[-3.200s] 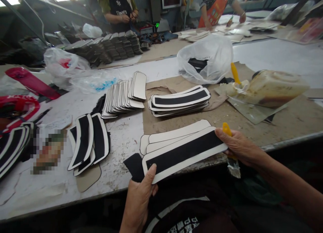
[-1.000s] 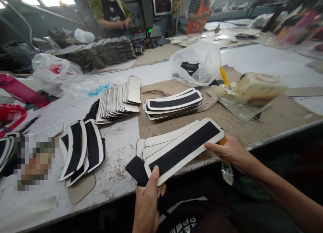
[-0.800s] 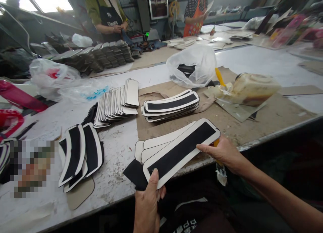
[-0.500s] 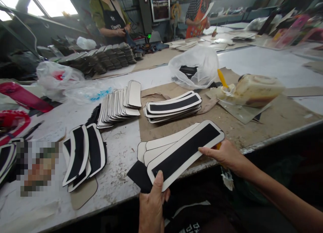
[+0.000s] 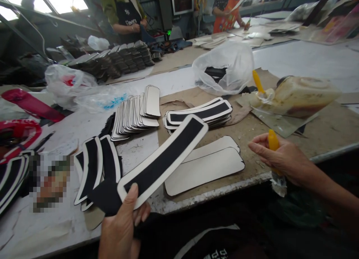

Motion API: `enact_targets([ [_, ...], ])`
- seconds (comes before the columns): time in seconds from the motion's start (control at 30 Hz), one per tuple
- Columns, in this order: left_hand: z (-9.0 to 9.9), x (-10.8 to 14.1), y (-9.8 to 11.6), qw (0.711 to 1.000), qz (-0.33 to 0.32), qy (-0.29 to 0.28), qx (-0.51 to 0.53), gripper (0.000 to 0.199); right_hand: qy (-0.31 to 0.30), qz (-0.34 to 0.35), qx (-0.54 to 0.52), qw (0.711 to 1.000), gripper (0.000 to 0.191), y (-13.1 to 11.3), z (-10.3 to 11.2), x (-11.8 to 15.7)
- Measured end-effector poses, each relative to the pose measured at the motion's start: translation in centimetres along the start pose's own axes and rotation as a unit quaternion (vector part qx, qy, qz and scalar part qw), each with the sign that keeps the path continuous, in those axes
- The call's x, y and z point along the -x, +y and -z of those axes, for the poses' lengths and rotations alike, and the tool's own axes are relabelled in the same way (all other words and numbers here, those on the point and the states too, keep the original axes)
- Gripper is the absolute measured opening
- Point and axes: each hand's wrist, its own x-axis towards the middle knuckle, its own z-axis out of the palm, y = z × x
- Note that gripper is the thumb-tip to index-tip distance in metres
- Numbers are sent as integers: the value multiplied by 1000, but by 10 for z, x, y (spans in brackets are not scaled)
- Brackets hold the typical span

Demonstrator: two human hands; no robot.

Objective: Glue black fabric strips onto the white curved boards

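Note:
My left hand grips the lower end of a long curved white panel with a black strip along its middle, thumb on top. A black piece of material lies between that hand and the panel end. The panel's far end is raised in front of a pile of similar panels. My right hand is closed around a brush with a yellow handle, its whitish bristles pointing down past the table edge. Two plain white panels lie overlapping on brown board between my hands.
A row of white panels leans behind. Strip-backed panels lie at the left. A yellowish glue container with another yellow-handled tool sits at right, near a plastic bag. Two people work across the table.
My left hand has carried the panel left and up, off the plain white ones. My right hand has let go of its other end and moved right with the brush.

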Motion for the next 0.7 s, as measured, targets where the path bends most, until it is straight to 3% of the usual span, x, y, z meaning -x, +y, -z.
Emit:
enact_targets([
  [0.13,19,-25,8,998,7,55,5,40,-17,33,121,992,40,10,-8,-5],
  [0.27,31,-37,-1,991,43,124,11,38,-27,47,179,982,37,10,-14,1],
  [0.4,35,-42,-14,991,46,92,84,47,-43,113,220,968,39,-3,-23,13],
  [0.5,41,-40,-23,982,91,60,156,47,-127,164,291,934,39,-19,-42,20],
  [0.57,49,-32,-29,978,115,68,158,47,-185,164,364,898,37,-33,-58,22],
  [0.7,59,-3,-43,992,45,114,-30,41,-252,118,469,838,38,-56,-82,17],
])
